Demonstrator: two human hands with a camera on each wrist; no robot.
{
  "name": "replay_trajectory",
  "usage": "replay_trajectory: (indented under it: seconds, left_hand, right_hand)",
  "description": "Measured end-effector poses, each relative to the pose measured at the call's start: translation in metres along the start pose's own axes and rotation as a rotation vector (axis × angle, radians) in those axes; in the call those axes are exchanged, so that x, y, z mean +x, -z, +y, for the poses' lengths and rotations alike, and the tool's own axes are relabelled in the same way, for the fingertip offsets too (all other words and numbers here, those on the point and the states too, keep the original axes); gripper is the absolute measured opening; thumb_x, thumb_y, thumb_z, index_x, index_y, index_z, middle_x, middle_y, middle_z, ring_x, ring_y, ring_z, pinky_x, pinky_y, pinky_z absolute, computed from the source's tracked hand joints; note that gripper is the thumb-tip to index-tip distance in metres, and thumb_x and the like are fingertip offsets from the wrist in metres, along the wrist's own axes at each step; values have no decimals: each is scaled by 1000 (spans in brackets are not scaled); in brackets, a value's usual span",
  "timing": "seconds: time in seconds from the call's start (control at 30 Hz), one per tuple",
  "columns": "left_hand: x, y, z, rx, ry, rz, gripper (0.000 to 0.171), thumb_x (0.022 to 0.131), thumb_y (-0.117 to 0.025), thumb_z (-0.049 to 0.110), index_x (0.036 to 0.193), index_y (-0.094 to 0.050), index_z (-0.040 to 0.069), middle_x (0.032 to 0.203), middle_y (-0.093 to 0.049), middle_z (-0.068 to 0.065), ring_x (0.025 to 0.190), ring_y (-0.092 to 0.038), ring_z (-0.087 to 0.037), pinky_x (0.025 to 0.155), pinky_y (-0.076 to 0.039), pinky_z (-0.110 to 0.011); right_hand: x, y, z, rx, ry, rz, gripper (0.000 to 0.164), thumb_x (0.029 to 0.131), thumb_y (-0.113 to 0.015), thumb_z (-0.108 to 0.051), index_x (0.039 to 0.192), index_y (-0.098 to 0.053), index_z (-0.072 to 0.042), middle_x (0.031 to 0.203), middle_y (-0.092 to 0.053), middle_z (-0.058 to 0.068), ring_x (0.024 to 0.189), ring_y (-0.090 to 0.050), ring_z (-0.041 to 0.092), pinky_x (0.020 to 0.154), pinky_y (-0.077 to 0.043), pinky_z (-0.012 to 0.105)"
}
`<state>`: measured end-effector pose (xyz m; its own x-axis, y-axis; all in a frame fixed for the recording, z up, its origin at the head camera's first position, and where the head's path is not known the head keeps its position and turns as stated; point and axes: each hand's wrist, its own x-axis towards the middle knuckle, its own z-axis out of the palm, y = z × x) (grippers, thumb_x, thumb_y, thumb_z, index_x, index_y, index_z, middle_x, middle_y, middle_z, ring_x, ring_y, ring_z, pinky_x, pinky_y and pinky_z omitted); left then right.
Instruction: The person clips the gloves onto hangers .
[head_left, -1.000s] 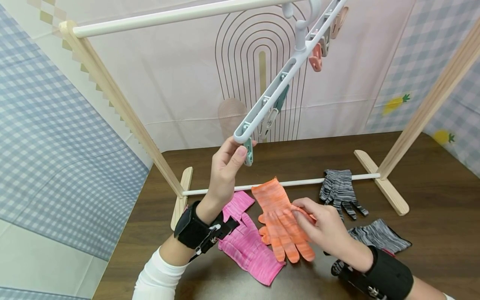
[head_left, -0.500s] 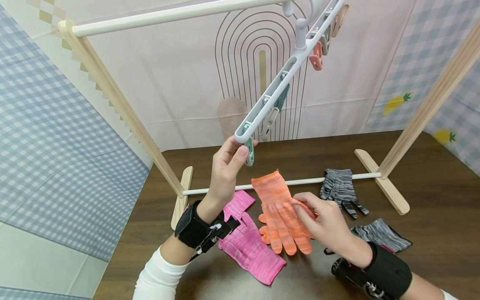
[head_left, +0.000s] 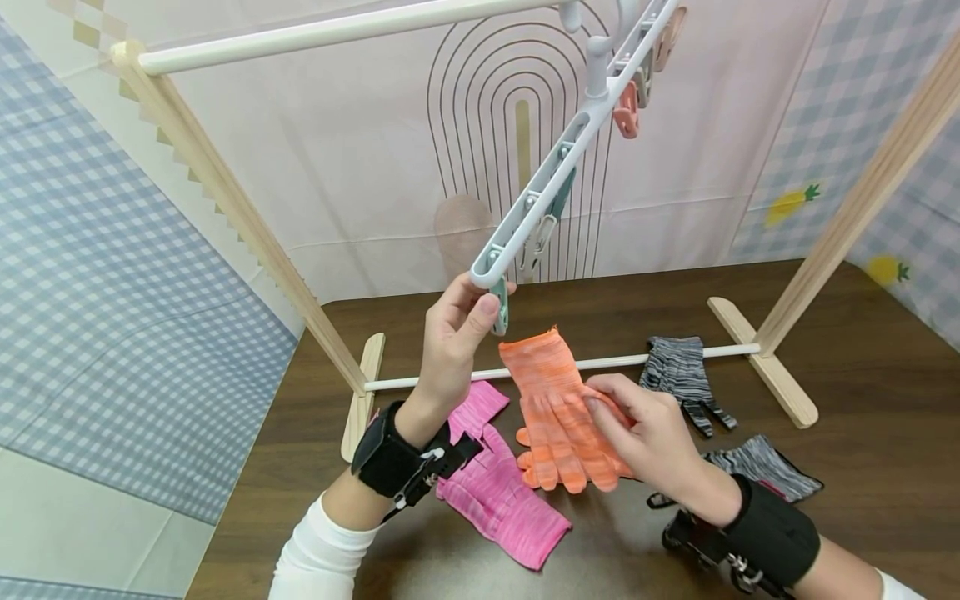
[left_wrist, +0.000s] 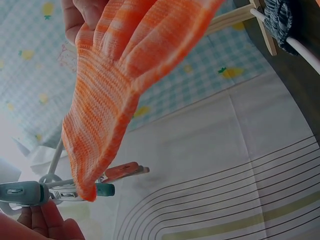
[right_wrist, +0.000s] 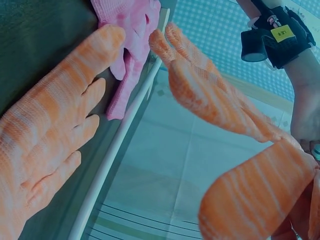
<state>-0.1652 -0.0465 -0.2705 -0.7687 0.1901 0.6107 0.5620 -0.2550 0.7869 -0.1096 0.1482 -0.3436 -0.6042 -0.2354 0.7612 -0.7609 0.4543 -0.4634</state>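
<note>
My left hand point(head_left: 450, 333) pinches a green clothes peg point(head_left: 500, 310) at the near end of the light blue peg hanger point(head_left: 536, 192), thumb in front and fingers behind. My right hand point(head_left: 652, 429) pinches an orange-striped knit glove point(head_left: 551, 392) at its side, below the cuff. The cuff points up, just below the peg and apart from it. In the right wrist view a second orange glove point(right_wrist: 55, 130) lies on the table; the held one mostly hides it in the head view. A pink glove pair point(head_left: 502, 492) lies under my left forearm.
The hanger hangs from a white rail point(head_left: 330, 29) on a wooden frame point(head_left: 232, 217). More pegs, such as a pink peg point(head_left: 627, 110), hang along it. A low bar point(head_left: 607, 363) crosses the table. Grey striped gloves point(head_left: 678, 375) lie at the right.
My right hand has raised the orange glove slightly, bringing its cuff up closer to the green peg. My left hand stays on the peg, nearly still.
</note>
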Motion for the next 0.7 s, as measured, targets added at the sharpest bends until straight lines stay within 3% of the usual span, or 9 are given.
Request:
replay_trajectory:
  seconds: [0.7]
  left_hand:
    - [-1,-9,-1,-27,-25,32,72,78,-59,47,102,-42,-19,89,-62,11,73,-47,-4,64,-40,-17]
  right_hand:
    - [3,0,-2,13,24,48,6,84,-58,-5,89,-60,-3,66,-57,2,50,-31,-5,45,-28,10]
